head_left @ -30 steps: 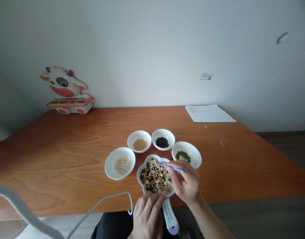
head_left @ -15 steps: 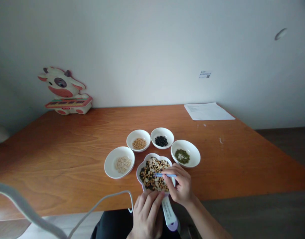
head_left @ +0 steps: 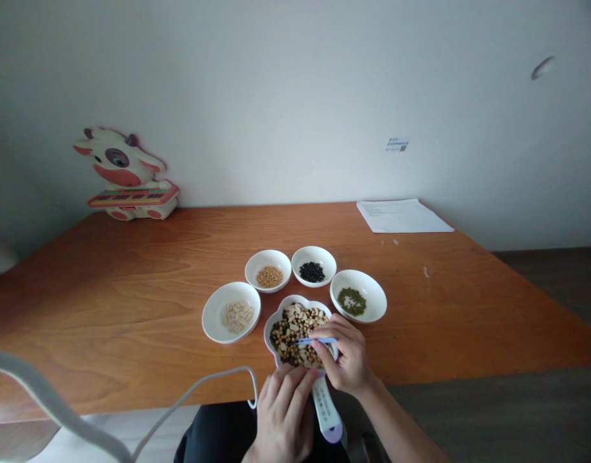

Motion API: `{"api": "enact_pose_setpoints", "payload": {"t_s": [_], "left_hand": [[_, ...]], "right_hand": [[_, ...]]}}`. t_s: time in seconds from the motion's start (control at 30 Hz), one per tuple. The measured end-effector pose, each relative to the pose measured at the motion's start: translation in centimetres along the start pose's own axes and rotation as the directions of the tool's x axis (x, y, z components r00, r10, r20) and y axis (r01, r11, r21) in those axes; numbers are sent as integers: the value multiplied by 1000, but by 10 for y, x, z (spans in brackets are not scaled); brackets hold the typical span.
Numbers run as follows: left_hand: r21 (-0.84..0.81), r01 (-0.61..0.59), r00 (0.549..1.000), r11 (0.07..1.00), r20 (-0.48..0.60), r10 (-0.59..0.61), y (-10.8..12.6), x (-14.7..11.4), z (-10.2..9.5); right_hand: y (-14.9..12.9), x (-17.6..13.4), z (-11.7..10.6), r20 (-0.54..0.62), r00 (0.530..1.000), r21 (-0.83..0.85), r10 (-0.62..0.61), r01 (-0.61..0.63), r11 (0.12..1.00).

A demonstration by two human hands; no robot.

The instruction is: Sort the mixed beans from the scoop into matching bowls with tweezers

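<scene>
Between the thumb and fingers of my right hand [head_left: 344,354] is a pair of blue tweezers [head_left: 319,340], its tips down among the mixed beans [head_left: 288,334]. These beans, with pale flat seeds, yellow and dark ones, fill a white flower-shaped dish [head_left: 272,310] with a handle [head_left: 327,410]. My left hand [head_left: 286,402] is curled at the dish's near rim, fingers closed over it and the thumb hidden. White bowls curve around the far side: pale seeds [head_left: 237,316], yellow soybeans [head_left: 269,277], black beans [head_left: 312,272] and green mung beans [head_left: 352,301].
A cow-shaped toy keyboard [head_left: 128,177] stands at the back left of the wooden table [head_left: 145,308]. White paper [head_left: 404,216] lies at the back right by the wall. A white cable [head_left: 203,384] loops over the near edge, left of my left hand.
My right hand and the tweezers have shifted slightly left and toward me within the beans. My left hand stays at the dish's rim; the bowls look the same.
</scene>
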State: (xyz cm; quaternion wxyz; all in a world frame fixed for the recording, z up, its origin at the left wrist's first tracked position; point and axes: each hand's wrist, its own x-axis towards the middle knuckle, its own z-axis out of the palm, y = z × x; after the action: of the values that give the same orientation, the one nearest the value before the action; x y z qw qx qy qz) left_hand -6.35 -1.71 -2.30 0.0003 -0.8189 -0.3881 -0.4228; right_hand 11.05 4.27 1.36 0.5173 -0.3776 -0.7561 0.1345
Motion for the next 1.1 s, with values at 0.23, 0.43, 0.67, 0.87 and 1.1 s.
{"api": "enact_pose_setpoints", "payload": {"t_s": [0.23, 0.43, 0.67, 0.87, 1.1], "left_hand": [[1, -8, 1000, 1000, 5, 8, 0, 3, -2], [2, -12, 1000, 1000, 11, 12, 0, -1, -1], [2, -17, 1000, 1000, 11, 17, -1, 0, -1], [3, -12, 1000, 1000, 8, 12, 0, -1, -1], [7, -9, 1000, 1000, 8, 9, 0, 0, 0]], "right_hand": [[1, -1, 1, -1, 1000, 10, 12, -12, 1000], [0, 1, 1, -32, 999, 34, 11, -10, 999], [0, 2, 0, -72, 997, -12, 12, -13, 1000], [0, 1, 1, -52, 999, -17, 7, -8, 1000], [0, 1, 1, -41, 999, -37, 2, -3, 999]]}}
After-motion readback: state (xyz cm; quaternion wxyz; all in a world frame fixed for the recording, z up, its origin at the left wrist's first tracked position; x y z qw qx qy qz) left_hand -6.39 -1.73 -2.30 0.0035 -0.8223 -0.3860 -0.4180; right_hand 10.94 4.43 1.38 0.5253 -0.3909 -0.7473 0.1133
